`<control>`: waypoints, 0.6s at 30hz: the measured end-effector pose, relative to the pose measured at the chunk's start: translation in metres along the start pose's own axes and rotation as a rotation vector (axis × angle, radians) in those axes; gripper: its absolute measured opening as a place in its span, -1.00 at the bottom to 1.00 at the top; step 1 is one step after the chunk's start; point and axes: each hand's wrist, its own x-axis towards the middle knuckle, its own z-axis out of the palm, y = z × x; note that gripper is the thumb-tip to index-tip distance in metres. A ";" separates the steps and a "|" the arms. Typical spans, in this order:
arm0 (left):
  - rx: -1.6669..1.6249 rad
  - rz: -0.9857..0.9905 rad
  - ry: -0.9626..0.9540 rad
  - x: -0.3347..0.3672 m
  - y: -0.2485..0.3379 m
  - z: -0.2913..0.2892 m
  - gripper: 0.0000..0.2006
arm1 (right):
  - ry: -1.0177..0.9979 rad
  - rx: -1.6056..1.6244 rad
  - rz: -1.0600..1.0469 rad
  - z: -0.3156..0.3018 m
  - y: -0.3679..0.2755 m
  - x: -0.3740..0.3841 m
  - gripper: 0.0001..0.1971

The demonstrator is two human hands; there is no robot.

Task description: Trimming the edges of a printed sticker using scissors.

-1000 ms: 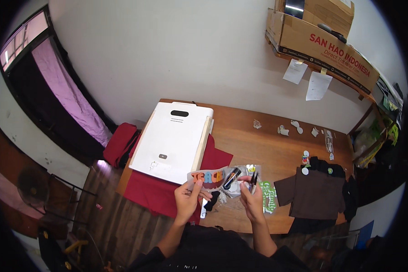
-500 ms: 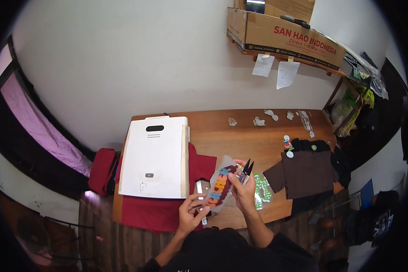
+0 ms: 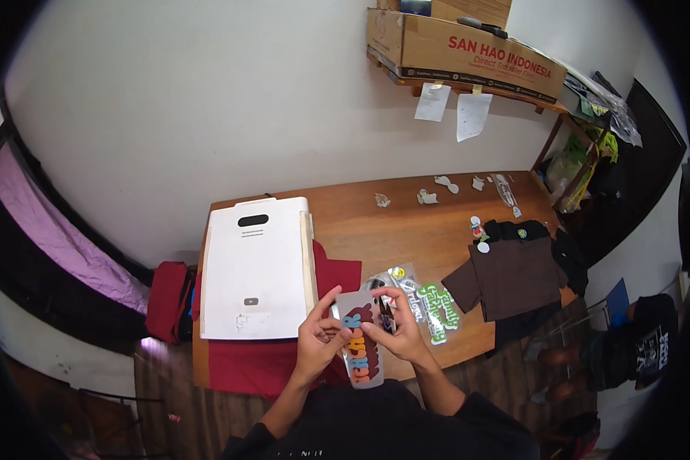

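Note:
Close to my body, both hands hold a translucent transfer film (image 3: 374,373) printed with blue, orange and maroon lettering. My left hand (image 3: 320,345) pinches its left edge, thumb on the print and index finger stretched upward. On the other side my right hand (image 3: 401,331) grips it with the thumb on the front. Dark scissors (image 3: 388,320) show at my right hand, partly covered by the fingers. Just beyond on the table are a clear film with small prints (image 3: 400,274) and a film with green lettering (image 3: 439,307).
A large white machine (image 3: 264,261) with a dark handle slot covers part of a red shirt (image 3: 249,364) on the left. Folded brown (image 3: 517,276) and black shirts lie right. Film scraps (image 3: 428,197) dot the table's back. A cardboard box (image 3: 475,57) sits on a shelf above.
The film has turned more upright and come nearer my body. My right hand has shifted left and down; the scissors, plainly raised before, are now mostly behind its fingers. My view has shifted slightly.

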 end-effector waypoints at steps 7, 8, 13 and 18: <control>0.071 -0.006 -0.019 0.002 -0.009 0.008 -0.77 | 0.076 -0.112 -0.077 -0.003 0.020 -0.007 -0.73; 0.072 -0.007 -0.026 0.003 -0.009 0.008 -0.77 | 0.107 -0.108 -0.067 -0.001 0.019 -0.007 -0.76; 0.187 0.089 -0.002 0.010 -0.008 0.011 -0.81 | 0.202 -0.094 -0.052 0.007 0.020 -0.008 -0.83; 0.144 0.032 0.043 0.014 -0.001 0.016 -0.84 | 0.233 -0.165 -0.060 0.006 0.027 -0.014 -0.85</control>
